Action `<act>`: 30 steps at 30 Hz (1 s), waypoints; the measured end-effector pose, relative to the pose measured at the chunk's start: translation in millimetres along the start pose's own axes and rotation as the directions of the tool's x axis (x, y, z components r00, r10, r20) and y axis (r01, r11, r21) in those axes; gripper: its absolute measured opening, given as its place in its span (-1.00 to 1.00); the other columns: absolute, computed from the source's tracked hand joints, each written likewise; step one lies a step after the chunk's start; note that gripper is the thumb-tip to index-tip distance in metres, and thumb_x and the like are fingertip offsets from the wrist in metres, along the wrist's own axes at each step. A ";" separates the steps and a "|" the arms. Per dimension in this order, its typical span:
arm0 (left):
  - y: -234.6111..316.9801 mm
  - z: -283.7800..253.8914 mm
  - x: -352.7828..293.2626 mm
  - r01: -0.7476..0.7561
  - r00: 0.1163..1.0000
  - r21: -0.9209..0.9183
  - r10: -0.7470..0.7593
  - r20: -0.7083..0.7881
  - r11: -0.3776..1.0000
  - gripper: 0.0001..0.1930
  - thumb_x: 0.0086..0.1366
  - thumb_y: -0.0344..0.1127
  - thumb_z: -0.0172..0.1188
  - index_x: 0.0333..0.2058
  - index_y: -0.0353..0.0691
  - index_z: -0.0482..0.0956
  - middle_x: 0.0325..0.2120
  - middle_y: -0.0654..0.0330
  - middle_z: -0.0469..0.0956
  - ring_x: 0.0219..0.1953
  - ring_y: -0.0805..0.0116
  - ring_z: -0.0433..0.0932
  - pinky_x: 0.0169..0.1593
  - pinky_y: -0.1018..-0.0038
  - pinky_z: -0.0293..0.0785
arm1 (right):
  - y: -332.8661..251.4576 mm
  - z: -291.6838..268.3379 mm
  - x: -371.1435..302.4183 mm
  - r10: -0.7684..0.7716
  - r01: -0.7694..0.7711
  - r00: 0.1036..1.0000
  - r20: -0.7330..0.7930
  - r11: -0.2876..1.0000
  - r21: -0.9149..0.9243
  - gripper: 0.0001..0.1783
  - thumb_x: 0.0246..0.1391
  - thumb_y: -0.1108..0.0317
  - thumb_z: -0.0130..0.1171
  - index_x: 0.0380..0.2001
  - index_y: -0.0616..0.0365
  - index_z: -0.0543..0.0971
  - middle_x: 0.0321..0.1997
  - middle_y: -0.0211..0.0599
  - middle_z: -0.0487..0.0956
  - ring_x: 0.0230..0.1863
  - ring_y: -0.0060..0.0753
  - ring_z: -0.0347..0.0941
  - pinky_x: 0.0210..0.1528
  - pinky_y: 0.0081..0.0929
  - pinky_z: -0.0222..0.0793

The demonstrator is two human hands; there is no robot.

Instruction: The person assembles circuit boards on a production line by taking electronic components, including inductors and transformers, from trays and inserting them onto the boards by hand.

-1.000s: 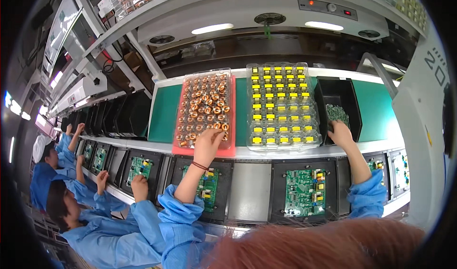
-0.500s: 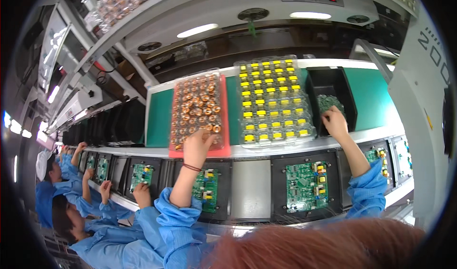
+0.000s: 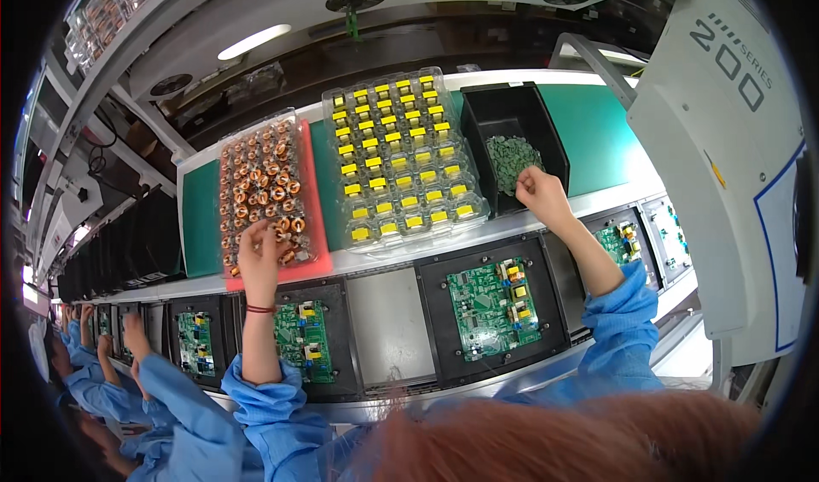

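My left hand [image 3: 258, 260] is over the near part of a clear plastic tray [image 3: 299, 153] of copper-wound coils [image 3: 275, 182]. Its fingers are bent inward among the coils, and what lies between their tips is hidden. At the near end of a black bin [image 3: 486, 107], my right hand [image 3: 544, 197] has thumb and fingers pinched together beside a heap of small grey-green parts [image 3: 510, 159]. Anything in that pinch is too small to make out. Between the hands stands a clear tray of yellow-topped components [image 3: 397, 153].
Green circuit boards [image 3: 495, 303] in black carriers [image 3: 426, 273] line the conveyor nearest me. A red sheet [image 3: 314, 213] lies under the coil tray. On the right rises a white machine panel [image 3: 682, 132]. Co-workers in blue sleeves [image 3: 183, 414] are at the left.
The view has turned, so the bench appears farther left. My left hand has shifted leftward across the coil tray's near end. My right hand stays at the black bin.
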State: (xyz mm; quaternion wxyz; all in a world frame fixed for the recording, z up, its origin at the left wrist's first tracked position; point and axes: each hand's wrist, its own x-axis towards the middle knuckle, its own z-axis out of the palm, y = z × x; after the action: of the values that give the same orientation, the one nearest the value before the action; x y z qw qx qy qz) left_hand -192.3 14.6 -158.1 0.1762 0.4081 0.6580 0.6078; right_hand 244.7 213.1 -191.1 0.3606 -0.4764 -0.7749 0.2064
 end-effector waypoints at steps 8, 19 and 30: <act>17.0 -17.0 -20.1 0.378 0.920 -0.527 -0.249 0.301 0.761 -0.71 0.36 -0.26 -0.02 0.00 -0.24 0.36 -0.21 0.31 0.44 -0.18 0.48 0.44 -0.09 0.45 0.40 | -16.9 -37.7 -130.3 0.260 -0.292 0.920 0.292 0.954 0.073 -0.87 -0.10 0.49 0.17 -0.39 0.24 0.52 -0.65 -0.38 0.49 -0.60 -0.67 0.38 -0.48 -0.63 0.34; 66.5 81.0 -70.1 0.476 0.722 -0.103 -0.321 0.612 0.873 -0.72 0.30 -0.43 0.05 -0.02 -0.27 0.37 -0.35 0.24 0.50 -0.41 0.48 0.54 -0.29 0.55 0.55 | -11.9 -21.3 -188.1 0.303 -0.351 0.902 0.306 0.929 0.114 -0.90 -0.08 0.53 0.15 -0.42 0.26 0.47 -0.61 -0.30 0.53 -0.56 -0.49 0.50 -0.45 -0.58 0.39; 43.8 145.7 -122.6 0.147 0.490 0.072 -0.136 0.861 0.986 -0.69 0.27 -0.47 0.07 0.00 -0.24 0.44 -0.33 0.26 0.44 -0.31 0.49 0.51 -0.24 0.58 0.46 | -10.8 -28.0 -190.8 0.221 -0.266 0.913 0.344 0.960 0.088 -0.92 -0.04 0.50 0.11 -0.42 0.27 0.47 -0.56 -0.12 0.56 -0.51 -0.11 0.54 -0.44 -0.33 0.43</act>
State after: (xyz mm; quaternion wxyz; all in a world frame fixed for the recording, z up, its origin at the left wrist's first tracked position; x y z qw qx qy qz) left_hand 2.1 14.9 -178.1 0.5321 0.6000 0.5103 0.3107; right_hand 314.0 38.2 -234.7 0.2279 -0.5029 -0.7432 0.3780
